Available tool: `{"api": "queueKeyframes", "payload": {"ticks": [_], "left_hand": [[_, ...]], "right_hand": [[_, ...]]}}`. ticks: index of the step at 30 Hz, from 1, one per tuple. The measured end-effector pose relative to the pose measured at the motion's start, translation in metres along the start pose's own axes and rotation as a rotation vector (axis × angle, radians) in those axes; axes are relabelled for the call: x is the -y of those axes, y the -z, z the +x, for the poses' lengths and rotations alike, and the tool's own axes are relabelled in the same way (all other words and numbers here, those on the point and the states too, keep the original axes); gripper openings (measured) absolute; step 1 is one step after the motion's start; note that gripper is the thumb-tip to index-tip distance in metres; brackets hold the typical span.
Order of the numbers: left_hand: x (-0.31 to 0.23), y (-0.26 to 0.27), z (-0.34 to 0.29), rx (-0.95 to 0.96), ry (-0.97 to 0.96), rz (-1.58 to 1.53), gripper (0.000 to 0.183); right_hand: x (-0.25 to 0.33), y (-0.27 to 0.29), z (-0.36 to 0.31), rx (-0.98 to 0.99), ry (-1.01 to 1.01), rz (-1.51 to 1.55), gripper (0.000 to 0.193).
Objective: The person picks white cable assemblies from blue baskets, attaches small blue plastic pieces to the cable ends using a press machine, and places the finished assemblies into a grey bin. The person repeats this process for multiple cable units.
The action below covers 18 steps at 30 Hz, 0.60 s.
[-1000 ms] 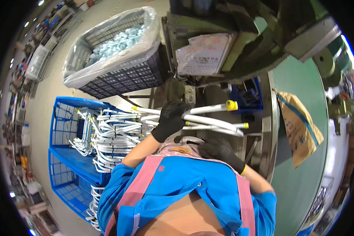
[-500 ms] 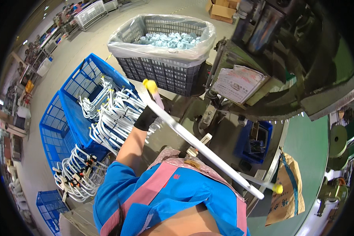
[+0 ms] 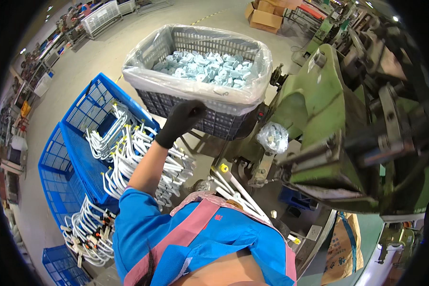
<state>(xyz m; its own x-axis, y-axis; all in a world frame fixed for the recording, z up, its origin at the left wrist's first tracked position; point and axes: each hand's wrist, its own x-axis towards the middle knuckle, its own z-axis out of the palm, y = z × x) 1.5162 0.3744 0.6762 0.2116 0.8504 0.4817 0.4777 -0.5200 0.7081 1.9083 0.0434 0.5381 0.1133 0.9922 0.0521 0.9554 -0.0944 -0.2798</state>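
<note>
My left hand (image 3: 182,123), in a black glove, is raised in front of the near wall of a dark crate (image 3: 171,102). Its fingers are curled in; whether anything small sits inside them is hidden. Light blue plastic pieces (image 3: 209,66) fill the crate, which has a clear plastic liner (image 3: 143,78) over its rim. Close before my body lies a bent white tube (image 3: 247,198) with yellow ends, apart from my left hand and partly hidden by my clothing. My right hand is out of view.
Blue crates (image 3: 76,143) at left hold several bundled white tubes (image 3: 138,167). On the right a large green machine (image 3: 314,95) stands close, with a clear bag of small parts (image 3: 273,138) beside it. A brown paper sack (image 3: 343,248) lies at lower right.
My left hand has let go of the white tube, which is now lower, close before my body. The hand is nearer the crate of blue pieces. The view has shifted, showing more of the green machine.
</note>
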Motion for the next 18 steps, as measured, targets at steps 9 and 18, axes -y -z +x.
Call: {"api": "queueKeyframes", "payload": {"ticks": [9,18], "left_hand": [[0.108,-0.026,0.178,0.327,-0.106,0.300,0.009],[0.191,-0.133,0.221,0.885,-0.071,0.597,0.040]], "right_hand": [[0.059,0.013,0.022,0.150,-0.215,-0.095,0.022],[0.103,0.006,0.029,0.146,-0.392,0.028,0.023]]}}
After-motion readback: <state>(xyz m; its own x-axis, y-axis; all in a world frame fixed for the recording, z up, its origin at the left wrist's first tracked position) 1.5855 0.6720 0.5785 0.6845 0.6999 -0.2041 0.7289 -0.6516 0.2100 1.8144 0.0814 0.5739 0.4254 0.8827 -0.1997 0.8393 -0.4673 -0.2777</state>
